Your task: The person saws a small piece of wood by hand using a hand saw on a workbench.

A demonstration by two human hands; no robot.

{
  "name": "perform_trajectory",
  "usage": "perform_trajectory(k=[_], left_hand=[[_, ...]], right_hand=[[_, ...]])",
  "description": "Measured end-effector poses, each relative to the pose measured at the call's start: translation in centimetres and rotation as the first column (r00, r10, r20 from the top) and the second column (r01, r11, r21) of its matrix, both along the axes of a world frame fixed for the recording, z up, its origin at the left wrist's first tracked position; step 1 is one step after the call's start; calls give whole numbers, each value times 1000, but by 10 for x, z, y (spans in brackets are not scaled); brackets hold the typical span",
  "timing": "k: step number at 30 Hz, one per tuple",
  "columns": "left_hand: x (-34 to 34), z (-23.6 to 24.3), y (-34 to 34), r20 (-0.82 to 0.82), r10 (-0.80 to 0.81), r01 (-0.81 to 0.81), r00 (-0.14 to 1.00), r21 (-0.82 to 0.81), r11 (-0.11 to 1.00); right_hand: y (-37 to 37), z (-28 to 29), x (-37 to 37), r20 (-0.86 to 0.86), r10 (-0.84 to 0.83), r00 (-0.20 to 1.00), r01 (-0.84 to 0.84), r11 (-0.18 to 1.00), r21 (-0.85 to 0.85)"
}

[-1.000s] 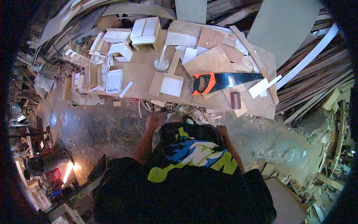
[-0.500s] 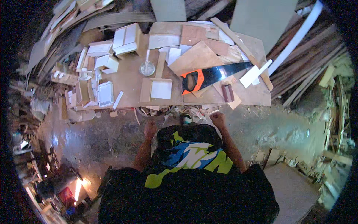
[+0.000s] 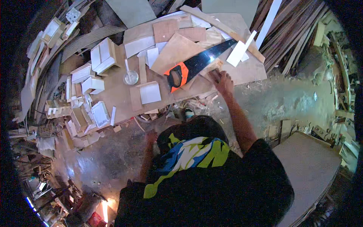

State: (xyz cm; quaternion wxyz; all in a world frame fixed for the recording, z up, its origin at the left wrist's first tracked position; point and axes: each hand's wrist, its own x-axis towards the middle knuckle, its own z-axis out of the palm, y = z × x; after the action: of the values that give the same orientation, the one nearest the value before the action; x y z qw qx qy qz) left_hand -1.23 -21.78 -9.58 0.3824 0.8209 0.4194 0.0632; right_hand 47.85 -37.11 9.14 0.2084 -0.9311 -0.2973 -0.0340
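Note:
My right hand [image 3: 225, 83] reaches onto the front of the workbench [image 3: 117, 94], its fingers closed on a small dark brown block [image 3: 215, 75]. The fingers partly cover the block. Just left of it lies a handsaw [image 3: 200, 60] with an orange and black handle, its dark blade pointing to the far right. My left hand [image 3: 151, 136] hangs low beside my body, short of the bench edge. It looks loosely curled, with nothing visible in it, though it is dim.
Small white-faced wooden boxes [image 3: 104, 56] crowd the bench's left side. A clear round container [image 3: 131, 77] with a stick stands near them. Thin boards [image 3: 176, 53] lie behind the saw. Long dark planks [image 3: 291, 38] are piled at right; a large flat panel [image 3: 310, 166] lies behind me on the right.
My right hand has moved forward from beside my body onto the bench and closed on the brown block. My left hand stays low. The view has turned and shifted, tilting the bench.

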Motion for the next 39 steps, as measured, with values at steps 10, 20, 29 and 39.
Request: perform_trajectory(k=[10,20,29,39], left_hand=[[-33,-60,0,-267,114,-60,957,204,977],[-58,-29,19,-93,45,-55,995,-106,993],[-1,36,38,-378,-52,62,924,15,998],[-24,20,57,71,244,-150,967,-615,774]], right_hand=[[-15,1,42,-25,-88,996,89,995,45],[-7,-11,55,346,14,938,-30,999,41],[93,-21,-51,-140,500,854,-416,820,393],[170,-33,-114,-570,326,755,-23,881,473]])
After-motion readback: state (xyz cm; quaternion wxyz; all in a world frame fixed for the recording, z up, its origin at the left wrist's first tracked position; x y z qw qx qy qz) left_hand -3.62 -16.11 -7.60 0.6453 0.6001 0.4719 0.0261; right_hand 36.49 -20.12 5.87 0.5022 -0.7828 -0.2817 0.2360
